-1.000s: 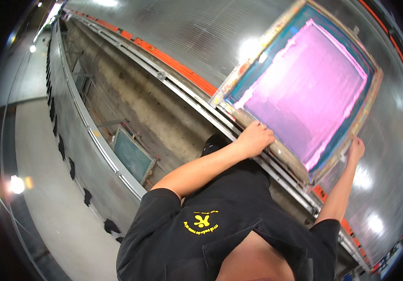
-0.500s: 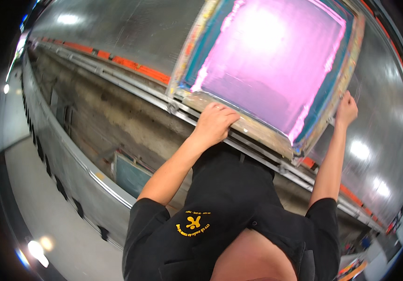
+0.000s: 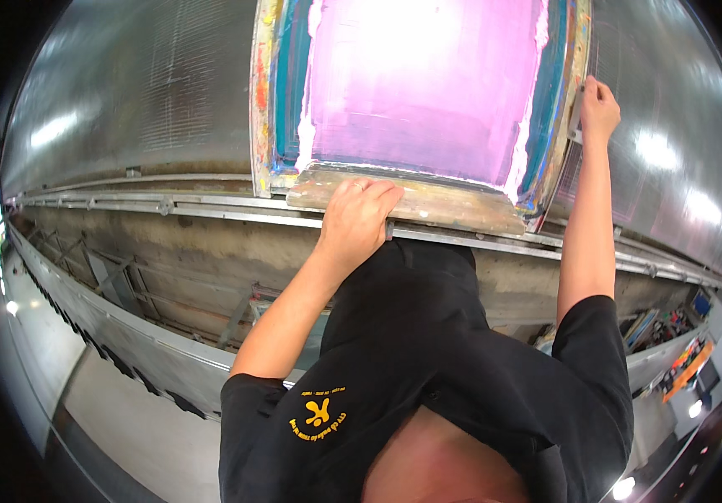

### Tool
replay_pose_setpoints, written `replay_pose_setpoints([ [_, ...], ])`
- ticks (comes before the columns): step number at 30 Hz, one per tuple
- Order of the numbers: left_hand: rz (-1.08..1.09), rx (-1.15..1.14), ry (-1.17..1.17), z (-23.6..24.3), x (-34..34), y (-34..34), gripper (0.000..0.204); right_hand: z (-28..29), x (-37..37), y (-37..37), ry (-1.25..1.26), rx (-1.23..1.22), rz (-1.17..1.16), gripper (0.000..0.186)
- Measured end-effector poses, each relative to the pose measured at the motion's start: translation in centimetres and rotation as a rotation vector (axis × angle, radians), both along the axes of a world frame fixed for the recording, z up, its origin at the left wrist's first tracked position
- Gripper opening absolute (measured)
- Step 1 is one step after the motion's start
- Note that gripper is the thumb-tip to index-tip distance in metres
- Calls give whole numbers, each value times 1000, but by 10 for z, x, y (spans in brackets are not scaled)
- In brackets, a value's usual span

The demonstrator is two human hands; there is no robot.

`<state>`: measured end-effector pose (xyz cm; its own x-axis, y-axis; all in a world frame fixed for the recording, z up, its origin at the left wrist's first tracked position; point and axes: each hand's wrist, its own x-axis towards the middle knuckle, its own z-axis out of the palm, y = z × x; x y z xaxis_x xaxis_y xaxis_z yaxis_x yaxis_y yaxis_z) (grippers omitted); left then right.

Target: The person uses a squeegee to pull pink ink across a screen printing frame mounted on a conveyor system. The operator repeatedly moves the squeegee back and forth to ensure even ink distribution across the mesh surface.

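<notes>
A screen-printing frame lies before me, its mesh covered in bright pink ink inside a teal border. Along its near side runs a squeegee with a worn wooden handle. My left hand is closed over this handle, left of its middle, fingers on top. At the frame's right edge is my right hand, its fingers bent and pinched against the outer side. The fingertips there are partly hidden. The far end of the frame lies outside the picture.
Shiny metal table surface extends on both sides of the frame. A metal rail follows the table's near edge, close to my body. Behind me stands another long table edge. Assorted items lie low at the right.
My view has turned, so the frame that looked slanted now appears nearly straight. Both hands keep their grips, the left on the squeegee and the right at the frame's edge.
</notes>
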<state>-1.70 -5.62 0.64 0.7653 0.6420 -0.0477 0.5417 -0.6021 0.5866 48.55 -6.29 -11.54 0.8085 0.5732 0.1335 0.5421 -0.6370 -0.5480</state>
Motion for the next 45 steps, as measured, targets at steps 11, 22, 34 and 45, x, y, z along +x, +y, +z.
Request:
replay_pose_setpoints([
  [11, -217, 21, 291, 6, 24, 50, 23, -6, -8, 1, 56, -213, -34, 49],
  [22, -302, -359, 550, -42, 89, 134, 72, -19, 7, 3, 33, -231, 57, 53],
  [34, -264, 54, 407, 38, 152, 287, 71, 17, -28, 8, 149, -191, -77, 43],
  [45, -200, 482, 131, -20, 301, 499, 57, 20, -39, 22, 146, -113, -166, 33],
])
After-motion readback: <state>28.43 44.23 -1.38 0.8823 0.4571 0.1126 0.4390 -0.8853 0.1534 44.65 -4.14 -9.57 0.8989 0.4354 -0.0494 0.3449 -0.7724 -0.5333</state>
